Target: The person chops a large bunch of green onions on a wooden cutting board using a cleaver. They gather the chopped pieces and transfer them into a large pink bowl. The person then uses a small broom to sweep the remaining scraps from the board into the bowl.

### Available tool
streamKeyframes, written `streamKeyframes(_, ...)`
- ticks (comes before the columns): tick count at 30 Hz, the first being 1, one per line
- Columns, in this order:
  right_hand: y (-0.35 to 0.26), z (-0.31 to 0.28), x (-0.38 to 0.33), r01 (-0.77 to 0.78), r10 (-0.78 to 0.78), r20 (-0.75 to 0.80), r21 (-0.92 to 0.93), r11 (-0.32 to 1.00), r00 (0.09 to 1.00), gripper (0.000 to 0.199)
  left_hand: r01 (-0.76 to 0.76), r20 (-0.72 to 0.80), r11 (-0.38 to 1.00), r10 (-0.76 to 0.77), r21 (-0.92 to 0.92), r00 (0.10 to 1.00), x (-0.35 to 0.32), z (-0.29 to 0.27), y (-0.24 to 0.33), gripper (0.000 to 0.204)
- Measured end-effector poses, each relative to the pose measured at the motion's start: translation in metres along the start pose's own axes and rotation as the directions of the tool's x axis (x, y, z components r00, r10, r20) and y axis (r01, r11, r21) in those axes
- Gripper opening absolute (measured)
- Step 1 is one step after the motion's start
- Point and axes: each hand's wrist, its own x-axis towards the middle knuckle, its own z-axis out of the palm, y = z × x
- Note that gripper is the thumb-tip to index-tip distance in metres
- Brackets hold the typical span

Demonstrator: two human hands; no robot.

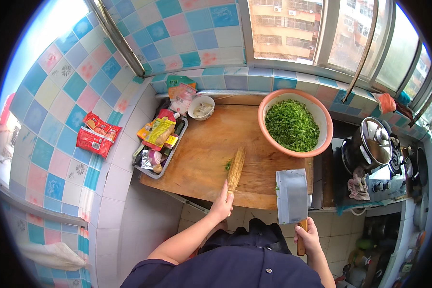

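Observation:
My left hand (221, 204) is closed round the handle end of a straw brush (237, 165), whose bristles lie against the wooden cutting board (201, 144). A few green bits sit beside the bristles. In my right hand (310, 236) is the wooden handle of a cleaver (291, 194), its broad blade pointing away from me over the board's front right edge. Small green scraps cling to the blade's left side. At the back right of the board stands a large bowl (330, 126) with a pink rim, holding a heap of chopped greens (293, 126).
Left of the board, a grey tray (164, 169) holds packets, an onion and bottles, near a small white bowl (201, 108). Red packets (98, 134) rest on the tiled ledge. At right are a lidded pot (368, 144) and a gas stove (386, 186). Windows line the back.

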Motion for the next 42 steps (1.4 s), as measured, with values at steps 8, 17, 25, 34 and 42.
streamKeyframes(8, 0.009, 0.035, 0.02, -0.012, 0.012, 0.025, -0.011, 1.0, 1.0, 0.03, -0.51, 0.393, 0.456, 0.331, 0.729, 0.858, -0.041, -0.093, -0.029, 0.06)
streamKeyframes(17, 0.045, 0.089, 0.061, 0.078, -0.077, -0.062, 0.01, 0.997, 0.995, 0.017, -0.429, 0.245, 0.586, 0.368, 0.688, 0.897, 0.02, -0.16, 0.005, 0.057)
streamKeyframes(25, 0.05, 0.107, 0.093, 0.104, -0.119, -0.154, -0.104, 0.989, 0.981, 0.019, -0.295, 0.144, 0.533, 0.306, 0.793, 0.941, 0.097, -0.185, 0.017, 0.057)
streamKeyframes(34, 0.059, 0.156, 0.104, 0.059, -0.164, -0.26, -0.37, 0.927, 0.952, 0.021, -0.379, 0.113, 0.568, 0.446, 0.731, 0.888, 0.037, -0.182, -0.018, 0.063)
streamKeyframes(42, 0.075, 0.194, 0.1, 0.058, -0.156, -0.262, -0.348, 0.936, 0.952, 0.021, -0.237, 0.061, 0.777, 0.249, 0.584, 0.967, -0.016, -0.086, -0.034, 0.069)
